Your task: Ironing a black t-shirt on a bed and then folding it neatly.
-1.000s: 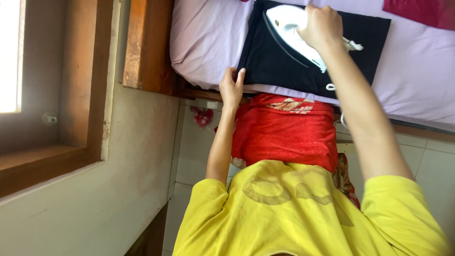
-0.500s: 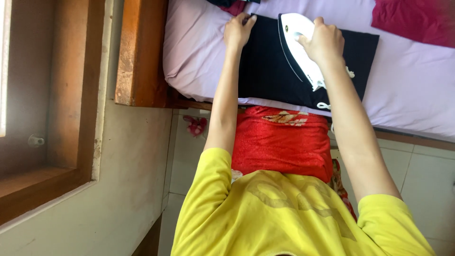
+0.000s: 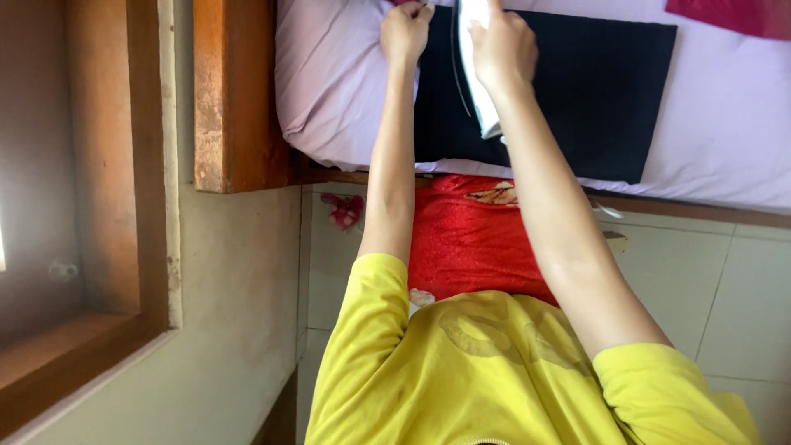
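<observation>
On the bed [image 3: 346, 91], under a pale lilac sheet, a black cloth [image 3: 577, 91] lies flat and square, its near edge running just short of the mattress edge. The right hand [image 3: 501, 48] is closed around the handle of a white iron [image 3: 474, 78], which sits on the cloth's left part, its far end cut off by the top of the view. The left hand [image 3: 404, 33] rests just beside it, fingers curled down onto the cloth's left edge, pinning it; whether it grips the fabric I cannot tell. Both arms reach out nearly parallel, close together.

To the right of the iron the cloth is bare all the way to its right edge, and beyond that the sheet runs on, with a red cloth [image 3: 733, 15] at the far corner. Left of the left hand there is only a narrow strip of sheet before the mattress rounds off against a wooden post [image 3: 227, 99]. Below the bed edge come a red skirt [image 3: 470, 239], a yellow shirt [image 3: 470, 371], and a tiled floor [image 3: 733, 280].
</observation>
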